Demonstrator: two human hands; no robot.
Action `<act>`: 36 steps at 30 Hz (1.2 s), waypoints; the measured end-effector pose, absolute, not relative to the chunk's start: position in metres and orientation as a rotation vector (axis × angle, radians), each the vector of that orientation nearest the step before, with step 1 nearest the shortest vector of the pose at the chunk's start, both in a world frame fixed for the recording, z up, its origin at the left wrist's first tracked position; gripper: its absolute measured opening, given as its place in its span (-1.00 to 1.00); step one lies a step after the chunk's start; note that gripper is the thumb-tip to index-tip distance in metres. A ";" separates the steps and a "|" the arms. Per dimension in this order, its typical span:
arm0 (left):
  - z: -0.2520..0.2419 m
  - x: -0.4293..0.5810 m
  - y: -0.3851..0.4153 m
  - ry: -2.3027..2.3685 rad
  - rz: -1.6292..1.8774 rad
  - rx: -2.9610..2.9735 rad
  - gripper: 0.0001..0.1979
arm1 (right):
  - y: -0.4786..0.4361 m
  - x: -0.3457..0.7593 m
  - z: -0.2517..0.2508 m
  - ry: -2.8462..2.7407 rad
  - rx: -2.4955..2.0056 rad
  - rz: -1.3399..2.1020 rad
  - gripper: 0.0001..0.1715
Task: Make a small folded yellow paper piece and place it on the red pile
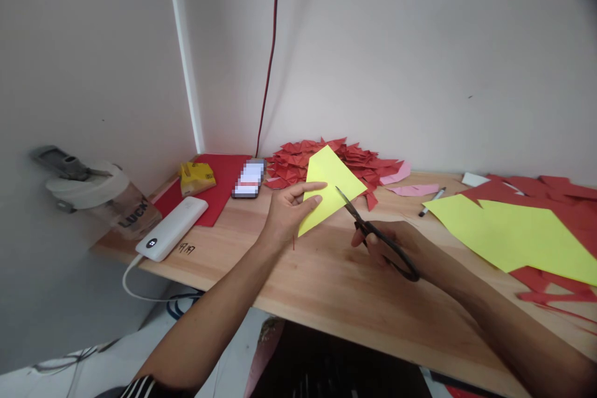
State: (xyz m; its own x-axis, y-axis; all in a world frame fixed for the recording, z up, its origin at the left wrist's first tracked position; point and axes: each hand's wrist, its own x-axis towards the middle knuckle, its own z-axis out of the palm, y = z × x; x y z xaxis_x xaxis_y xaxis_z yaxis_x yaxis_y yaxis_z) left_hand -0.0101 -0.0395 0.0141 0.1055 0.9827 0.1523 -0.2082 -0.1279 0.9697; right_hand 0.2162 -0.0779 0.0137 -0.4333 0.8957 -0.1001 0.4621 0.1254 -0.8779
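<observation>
Pinched between the thumb and fingers of my left hand (291, 208) is a piece of yellow paper (329, 183), held up above the table with its corners pointing up and to the right. My right hand (392, 242) grips a pair of black-handled scissors (361, 221) by the finger loops. The blades look nearly closed, and their tip lies over the lower part of the yellow paper; I cannot tell whether it touches. Behind the held paper is a heap of cut and folded red paper pieces (298, 158).
On the right, a large yellow sheet (508, 230) lies over red paper (555, 199), near a marker (431, 202). Pink scraps (415, 189) lie behind. To the left are a phone (249, 179), a white power bank (175, 230), a yellow packet (198, 178) and a lidded bottle (107, 199).
</observation>
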 end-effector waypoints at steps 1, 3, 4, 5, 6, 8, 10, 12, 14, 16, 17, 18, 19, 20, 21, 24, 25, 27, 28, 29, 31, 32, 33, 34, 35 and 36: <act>0.014 -0.010 -0.039 0.904 1.309 1.214 -0.69 | -0.078 0.216 0.014 -1.947 -1.312 1.264 -0.58; 0.014 -0.011 -0.039 0.905 1.307 1.215 -0.69 | -0.078 0.216 0.012 -1.928 -1.317 1.290 -0.56; 0.014 -0.011 -0.039 0.906 1.304 1.214 -0.68 | -0.078 0.216 0.011 -1.917 -1.318 1.297 -0.55; 0.013 -0.011 -0.038 0.908 1.300 1.212 -0.68 | -0.077 0.217 0.009 -1.910 -1.319 1.300 -0.55; 0.013 -0.011 -0.038 0.910 1.297 1.210 -0.67 | -0.077 0.217 0.007 -1.904 -1.320 1.301 -0.55; 0.012 -0.011 -0.038 0.910 1.301 1.210 -0.67 | -0.076 0.218 0.003 -1.885 -1.327 1.305 -0.56; 0.012 -0.010 -0.038 0.902 1.313 1.207 -0.68 | -0.076 0.218 0.002 -1.863 -1.341 1.317 -0.58; 0.012 -0.010 -0.038 0.899 1.316 1.200 -0.68 | -0.077 0.217 0.003 -1.849 -1.352 1.312 -0.58; 0.012 -0.010 -0.039 0.903 1.316 1.194 -0.68 | -0.079 0.216 0.006 -1.846 -1.356 1.295 -0.58; 0.013 -0.010 -0.039 0.911 1.318 1.197 -0.68 | -0.080 0.215 0.008 -1.840 -1.357 1.285 -0.59; 0.013 -0.010 -0.040 0.918 1.318 1.201 -0.68 | -0.080 0.215 0.008 -1.837 -1.357 1.285 -0.59; 0.014 -0.010 -0.040 0.925 1.317 1.206 -0.68 | -0.079 0.215 0.007 -1.830 -1.358 1.286 -0.59; 0.014 -0.010 -0.040 0.931 1.316 1.211 -0.68 | -0.079 0.216 0.005 -1.822 -1.359 1.293 -0.59; 0.014 -0.010 -0.040 0.935 1.317 1.213 -0.68 | -0.077 0.216 0.002 -1.815 -1.359 1.306 -0.59; 0.015 -0.010 -0.041 0.933 1.321 1.214 -0.68 | -0.076 0.217 0.000 -1.808 -1.354 1.323 -0.59; 0.015 -0.009 -0.042 0.904 1.332 1.205 -0.68 | -0.074 0.219 -0.005 -1.824 -1.305 1.341 -0.60; 0.015 -0.009 -0.042 0.896 1.328 1.200 -0.68 | -0.075 0.219 -0.005 -1.843 -1.282 1.333 -0.60; 0.015 -0.009 -0.042 0.889 1.311 1.198 -0.67 | -0.077 0.219 -0.003 -1.882 -1.249 1.307 -0.60; 0.015 -0.009 -0.042 0.888 1.302 1.202 -0.66 | -0.078 0.218 0.000 -1.899 -1.243 1.298 -0.60; 0.015 -0.009 -0.042 0.888 1.296 1.206 -0.66 | -0.080 0.218 0.002 -1.912 -1.245 1.292 -0.62; 0.015 -0.008 -0.042 0.886 1.293 1.212 -0.67 | -0.082 0.217 0.006 -1.930 -1.260 1.290 -0.66; 0.015 -0.008 -0.042 0.885 1.292 1.211 -0.67 | -0.083 0.217 0.008 -1.935 -1.267 1.296 -0.68; 0.016 -0.008 -0.043 0.884 1.292 1.208 -0.67 | -0.083 0.216 0.009 -1.939 -1.270 1.303 -0.69; 0.016 -0.008 -0.043 0.883 1.292 1.203 -0.68 | -0.084 0.216 0.010 -1.944 -1.267 1.307 -0.70; 0.016 -0.008 -0.043 0.879 1.289 1.198 -0.68 | -0.084 0.216 0.011 -1.954 -1.257 1.300 -0.70; 0.017 -0.008 -0.044 0.873 1.284 1.193 -0.68 | -0.083 0.216 0.011 -1.969 -1.242 1.280 -0.69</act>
State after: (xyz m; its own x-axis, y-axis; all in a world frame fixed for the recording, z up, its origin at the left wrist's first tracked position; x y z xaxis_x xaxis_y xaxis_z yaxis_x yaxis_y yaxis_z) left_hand -0.0078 -0.0439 0.0165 0.1331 0.9815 0.1374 -0.2330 -0.1038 0.9669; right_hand 0.2164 -0.0835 0.0114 -0.4730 0.8776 -0.0788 0.4281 0.1507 -0.8911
